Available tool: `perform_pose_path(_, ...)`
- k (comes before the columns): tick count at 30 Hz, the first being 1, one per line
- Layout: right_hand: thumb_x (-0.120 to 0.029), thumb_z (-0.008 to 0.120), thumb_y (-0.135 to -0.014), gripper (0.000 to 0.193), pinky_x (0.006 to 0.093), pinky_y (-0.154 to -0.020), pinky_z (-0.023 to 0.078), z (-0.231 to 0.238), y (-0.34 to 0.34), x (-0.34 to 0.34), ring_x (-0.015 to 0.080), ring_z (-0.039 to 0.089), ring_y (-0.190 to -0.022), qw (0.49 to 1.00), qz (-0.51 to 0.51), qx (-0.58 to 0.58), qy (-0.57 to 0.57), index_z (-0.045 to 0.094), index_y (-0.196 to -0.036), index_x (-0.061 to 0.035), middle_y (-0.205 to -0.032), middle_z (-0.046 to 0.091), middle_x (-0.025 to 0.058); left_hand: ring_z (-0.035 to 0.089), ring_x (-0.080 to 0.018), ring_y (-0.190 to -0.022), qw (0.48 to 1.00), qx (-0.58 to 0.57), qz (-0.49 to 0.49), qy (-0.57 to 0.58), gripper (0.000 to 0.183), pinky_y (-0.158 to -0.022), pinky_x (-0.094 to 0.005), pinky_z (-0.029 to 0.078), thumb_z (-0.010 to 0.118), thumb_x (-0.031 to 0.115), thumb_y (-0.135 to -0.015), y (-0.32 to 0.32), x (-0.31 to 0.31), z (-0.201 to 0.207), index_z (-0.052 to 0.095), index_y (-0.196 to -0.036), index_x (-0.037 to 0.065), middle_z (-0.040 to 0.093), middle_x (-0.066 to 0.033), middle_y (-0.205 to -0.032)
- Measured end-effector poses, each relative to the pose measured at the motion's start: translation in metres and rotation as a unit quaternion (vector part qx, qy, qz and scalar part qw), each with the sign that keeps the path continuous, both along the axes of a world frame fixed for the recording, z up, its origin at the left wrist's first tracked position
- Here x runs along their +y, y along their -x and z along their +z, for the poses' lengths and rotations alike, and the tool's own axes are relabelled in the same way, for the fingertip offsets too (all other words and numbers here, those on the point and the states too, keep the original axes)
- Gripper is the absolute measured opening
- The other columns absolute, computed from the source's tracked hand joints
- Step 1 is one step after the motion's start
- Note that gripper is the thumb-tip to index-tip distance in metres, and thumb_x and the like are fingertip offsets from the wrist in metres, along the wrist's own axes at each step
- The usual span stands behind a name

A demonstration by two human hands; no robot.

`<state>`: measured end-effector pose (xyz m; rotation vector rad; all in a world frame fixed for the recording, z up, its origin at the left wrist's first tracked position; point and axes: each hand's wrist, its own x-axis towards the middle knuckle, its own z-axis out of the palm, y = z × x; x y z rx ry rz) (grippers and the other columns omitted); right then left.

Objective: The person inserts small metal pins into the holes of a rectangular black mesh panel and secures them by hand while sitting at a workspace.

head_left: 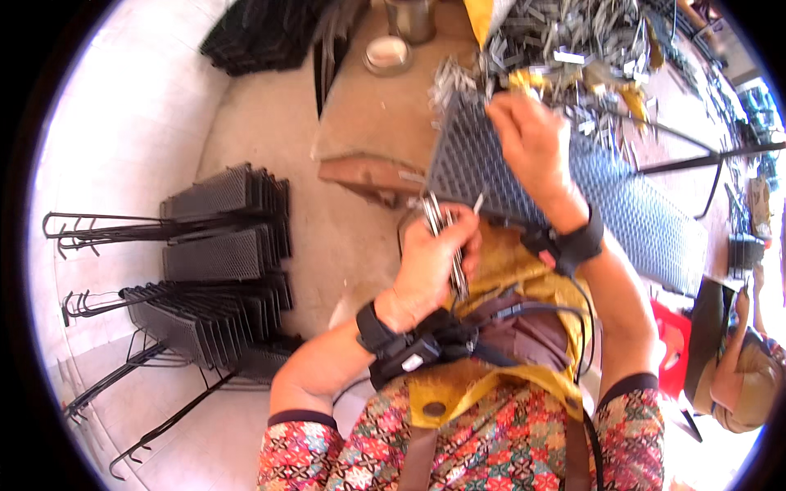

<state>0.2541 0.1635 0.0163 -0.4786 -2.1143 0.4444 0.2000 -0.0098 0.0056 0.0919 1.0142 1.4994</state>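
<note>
Several narrow silver metal strips are gripped in my left hand, with the fingers wrapped round them. Beneath my hands a dark perforated metal panel reaches from the table edge far to the right. Over its far side is my right hand, the fingers closed. Whatever those fingers may hold is hidden; they are close to the panel's far edge and a heap of loose metal strips.
A round tin and a metal can stand on the brown table. Black mesh racks with long hooks are stacked at left. A black bar frame, a red chair and another person are at right.
</note>
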Motion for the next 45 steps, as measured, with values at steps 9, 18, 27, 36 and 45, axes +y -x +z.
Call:
perform_pose_path(9,-0.006,0.061,-0.072,0.015,0.0398,-0.055,0.046,-0.001,-0.006,-0.013,0.0348,0.056,-0.064,0.991,0.021,-0.131,-0.029,0.058,-0.087,-0.0025,-0.068,0.056,0.0148,0.046,-0.0130,-0.046,0.999,-0.025,0.011,-0.019,0.012,-0.039,-0.0263,0.037,0.057,0.014,-0.086,-0.001,-0.004,-0.003,0.050,-0.091,0.005,0.048,-0.0046,-0.064)
perform_pose_path(18,-0.005,0.063,-0.079,0.009,0.0187,-0.042,0.042,0.019,-0.051,-0.050,0.0060,0.054,-0.050,0.838,0.080,-0.017,0.539,0.063,-0.085,0.0021,-0.065,0.061,0.0024,0.048,-0.0121,-0.048,0.995,-0.028,-0.044,-0.088,0.015,-0.041,-0.0248,0.039,0.058,0.016,-0.087,0.005,0.003,0.000,0.051,-0.092,0.003,0.052,-0.0051,-0.067)
perform_pose_path(27,-0.007,0.066,-0.077,0.015,0.0235,-0.053,0.046,0.006,-0.036,0.022,0.0120,0.059,-0.056,0.976,-0.074,0.074,0.191,0.064,-0.091,-0.0011,-0.070,0.064,0.0074,0.063,-0.0182,-0.073,0.991,-0.128,-0.033,-0.016,0.016,-0.051,-0.0256,0.047,0.056,0.012,-0.085,0.008,0.006,-0.017,0.060,-0.093,-0.002,0.064,-0.0146,-0.092)
perform_pose_path(36,-0.003,0.064,-0.075,0.011,0.0343,-0.060,0.049,-0.005,-0.016,0.028,0.0330,0.060,-0.069,0.999,-0.027,0.005,-0.023,0.061,-0.085,-0.0008,-0.075,0.061,0.0156,0.062,-0.0194,-0.065,0.995,-0.077,-0.064,0.024,0.019,-0.050,-0.0293,0.048,0.057,0.019,-0.087,0.008,0.002,-0.009,0.057,-0.096,0.002,0.062,-0.0128,-0.081)
perform_pose_path(45,-0.009,0.063,-0.075,0.007,0.0416,-0.055,0.046,-0.002,-0.012,0.027,0.0341,0.057,-0.063,0.978,0.012,-0.152,-0.143,0.059,-0.075,-0.0029,-0.065,0.056,0.0168,0.042,-0.0119,-0.047,0.987,-0.088,-0.134,-0.014,0.020,-0.040,-0.0254,0.035,0.061,0.019,-0.086,0.007,0.004,0.000,0.054,-0.094,0.002,0.046,-0.0041,-0.063)
